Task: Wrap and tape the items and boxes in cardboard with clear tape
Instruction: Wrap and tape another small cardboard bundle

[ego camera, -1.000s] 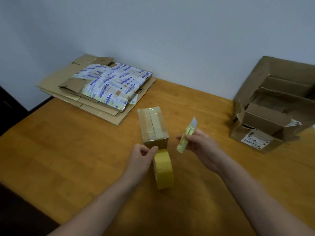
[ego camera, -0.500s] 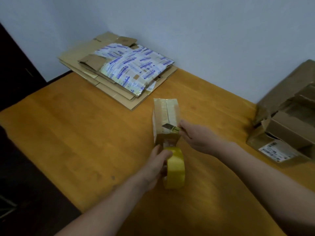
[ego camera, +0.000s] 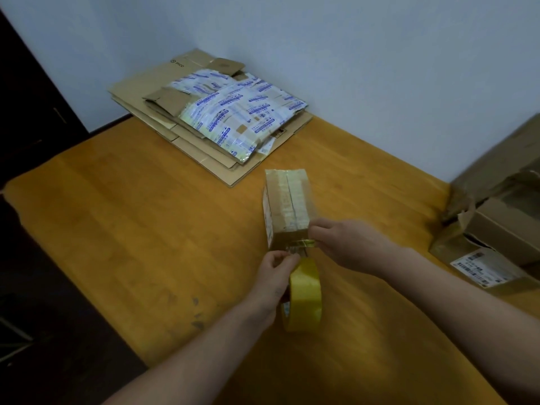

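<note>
From the head camera we see the left hand [ego camera: 274, 276] low in the middle of the picture, its fingers curled round a yellow tape roll [ego camera: 305, 296] that stands on edge just to its right. The thumb and forefinger pinch near the strip of tape [ego camera: 295, 252] that runs from the roll up to a small taped box [ego camera: 287, 206]. The box lies on the tabletop [ego camera: 146, 229] just beyond both hands, with its near end touching the strip. The right hand [ego camera: 350, 244] sits just right of that near end, fingers closed on a small yellowish cutter [ego camera: 306, 243], which is mostly hidden and pointed across the strip. Well beyond the left hand, against the wall, lies a stack of flattened cardboard [ego camera: 140, 89] with a printed plastic bag [ego camera: 233, 109] on top. Far to the right of the right hand stands a torn open carton [ego camera: 502, 217] with a white label [ego camera: 479, 268] on its near flap.
</note>
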